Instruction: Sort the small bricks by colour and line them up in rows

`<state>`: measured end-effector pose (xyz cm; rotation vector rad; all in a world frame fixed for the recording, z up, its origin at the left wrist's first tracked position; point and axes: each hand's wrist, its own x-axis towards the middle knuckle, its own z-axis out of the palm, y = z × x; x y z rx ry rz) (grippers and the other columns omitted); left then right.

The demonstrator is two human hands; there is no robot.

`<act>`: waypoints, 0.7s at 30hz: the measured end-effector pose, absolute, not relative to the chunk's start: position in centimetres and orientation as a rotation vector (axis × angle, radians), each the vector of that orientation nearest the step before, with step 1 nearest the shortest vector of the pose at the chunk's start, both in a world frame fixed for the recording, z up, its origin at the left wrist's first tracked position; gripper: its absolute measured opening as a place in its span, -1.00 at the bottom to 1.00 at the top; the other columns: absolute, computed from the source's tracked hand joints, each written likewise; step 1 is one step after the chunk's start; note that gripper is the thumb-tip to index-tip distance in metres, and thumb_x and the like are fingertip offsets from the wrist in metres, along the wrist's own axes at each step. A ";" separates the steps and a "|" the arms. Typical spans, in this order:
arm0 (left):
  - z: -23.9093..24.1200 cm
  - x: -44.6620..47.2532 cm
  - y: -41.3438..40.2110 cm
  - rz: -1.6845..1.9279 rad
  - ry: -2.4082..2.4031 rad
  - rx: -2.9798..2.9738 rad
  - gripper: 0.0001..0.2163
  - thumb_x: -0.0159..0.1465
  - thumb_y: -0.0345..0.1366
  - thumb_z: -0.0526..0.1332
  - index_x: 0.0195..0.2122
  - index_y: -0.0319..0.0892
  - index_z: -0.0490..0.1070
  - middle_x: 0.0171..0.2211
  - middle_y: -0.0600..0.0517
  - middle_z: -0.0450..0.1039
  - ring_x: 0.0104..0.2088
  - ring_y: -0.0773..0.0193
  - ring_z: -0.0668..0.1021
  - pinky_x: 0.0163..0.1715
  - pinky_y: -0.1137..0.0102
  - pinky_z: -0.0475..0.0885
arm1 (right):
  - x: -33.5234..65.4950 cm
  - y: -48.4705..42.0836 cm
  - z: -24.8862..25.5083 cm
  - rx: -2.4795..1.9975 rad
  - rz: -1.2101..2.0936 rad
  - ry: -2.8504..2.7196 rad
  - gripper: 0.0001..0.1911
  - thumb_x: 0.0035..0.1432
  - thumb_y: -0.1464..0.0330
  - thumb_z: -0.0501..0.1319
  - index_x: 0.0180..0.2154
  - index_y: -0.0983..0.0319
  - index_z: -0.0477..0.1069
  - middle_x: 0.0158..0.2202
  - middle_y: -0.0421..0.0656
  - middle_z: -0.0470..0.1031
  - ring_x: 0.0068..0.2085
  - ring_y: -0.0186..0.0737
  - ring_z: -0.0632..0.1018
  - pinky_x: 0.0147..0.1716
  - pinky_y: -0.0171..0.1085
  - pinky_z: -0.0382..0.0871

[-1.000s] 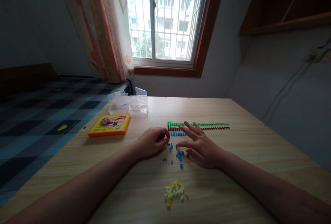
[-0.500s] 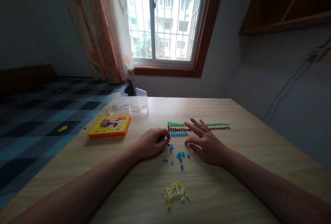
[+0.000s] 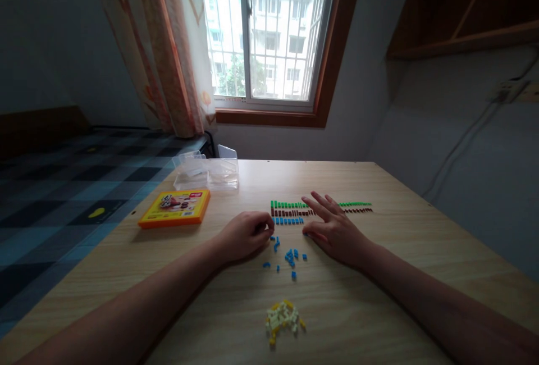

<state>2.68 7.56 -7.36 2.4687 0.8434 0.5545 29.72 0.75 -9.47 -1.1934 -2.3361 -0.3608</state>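
Note:
My left hand (image 3: pixel 247 235) rests on the table with its fingers curled and thumb tucked in, beside the left end of a row of small blue building bricks (image 3: pixel 288 221). Whatever its fingertips may hold is hidden. My right hand (image 3: pixel 334 231) has thumb and index finger pinched on a small blue brick (image 3: pixel 305 233), just below the row's right end; its other fingers spread over the rows behind. Beyond the blue row run a brown row (image 3: pixel 290 213) and a green row (image 3: pixel 288 205). Loose blue bricks (image 3: pixel 290 257) lie scattered nearer me.
A pile of cream and yellow bricks (image 3: pixel 283 318) sits close to me on the wooden table (image 3: pixel 202 309). At the left are an orange-yellow box (image 3: pixel 177 208) and clear plastic trays (image 3: pixel 206 175). A checked bed (image 3: pixel 50 185) adjoins the table.
My right thumb has closed up to the index finger, around the small blue brick. My left hand stays nearly where it was. The whole view has shifted slightly.

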 end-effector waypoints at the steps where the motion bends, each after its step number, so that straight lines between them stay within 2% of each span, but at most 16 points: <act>1: -7.3 2.7 7.5 0.556 0.842 2.470 -0.91 0.17 -0.42 0.15 -0.39 -0.19 0.45 -0.54 0.12 0.39 -0.51 0.37 0.36 -0.44 0.47 0.22 | 29.8 0.7 -9.5 -1.189 -0.374 -2.308 -0.80 0.27 0.43 0.19 -0.23 0.13 0.59 0.36 -0.06 0.21 0.40 0.11 0.13 0.30 0.23 0.06; 3: -7.2 2.7 7.4 0.564 0.840 2.470 -0.90 0.16 -0.42 0.14 -0.40 -0.19 0.45 -0.54 0.12 0.38 -0.50 0.37 0.36 -0.43 0.47 0.22 | 30.0 0.7 -9.4 -1.185 -0.421 -2.239 -0.80 0.25 0.43 0.20 -0.21 0.12 0.60 0.35 -0.06 0.22 0.39 0.12 0.15 0.30 0.22 0.06; 5: -7.1 2.7 7.4 0.570 0.842 2.467 -0.91 0.16 -0.42 0.14 -0.40 -0.19 0.44 -0.53 0.12 0.39 -0.50 0.37 0.36 -0.43 0.47 0.21 | 30.1 0.6 -9.3 -1.193 -0.456 -2.181 -0.83 0.24 0.41 0.22 -0.24 0.12 0.60 0.29 -0.06 0.31 0.34 0.14 0.24 0.26 0.20 0.12; 8: -7.2 2.7 7.4 0.560 0.849 2.469 -0.90 0.16 -0.42 0.14 -0.41 -0.19 0.44 -0.54 0.12 0.38 -0.51 0.37 0.35 -0.44 0.48 0.20 | 30.1 0.5 -9.3 -1.212 -0.373 -2.184 -0.88 0.22 0.38 0.25 -0.32 0.14 0.58 0.00 -0.05 0.55 0.04 0.01 0.50 0.05 0.01 0.36; 11: -7.3 2.7 7.5 0.552 0.842 2.475 -0.91 0.15 -0.42 0.13 -0.41 -0.19 0.43 -0.55 0.13 0.35 -0.51 0.37 0.35 -0.44 0.48 0.20 | 29.8 0.5 -9.4 -1.217 -0.220 -2.244 -0.89 0.23 0.37 0.25 -0.33 0.17 0.56 -0.28 -0.12 0.58 -0.22 -0.15 0.53 -0.16 -0.17 0.40; 15: -7.3 2.7 7.4 0.557 0.842 2.479 -0.91 0.15 -0.42 0.14 -0.41 -0.19 0.43 -0.55 0.14 0.33 -0.51 0.38 0.34 -0.44 0.48 0.19 | 29.5 0.7 -9.6 -1.218 -0.187 -2.291 -0.84 0.26 0.36 0.24 -0.37 0.17 0.56 -0.33 -0.13 0.57 -0.25 -0.19 0.52 -0.22 -0.25 0.36; 21: -7.3 2.7 7.5 0.548 0.845 2.481 -0.91 0.15 -0.42 0.14 -0.42 -0.19 0.43 -0.56 0.15 0.32 -0.51 0.38 0.33 -0.44 0.48 0.19 | 30.2 1.1 -9.9 -1.285 -0.229 -2.284 -0.82 0.28 0.38 0.22 -0.33 0.15 0.59 -0.29 -0.14 0.59 -0.23 -0.20 0.55 -0.21 -0.27 0.37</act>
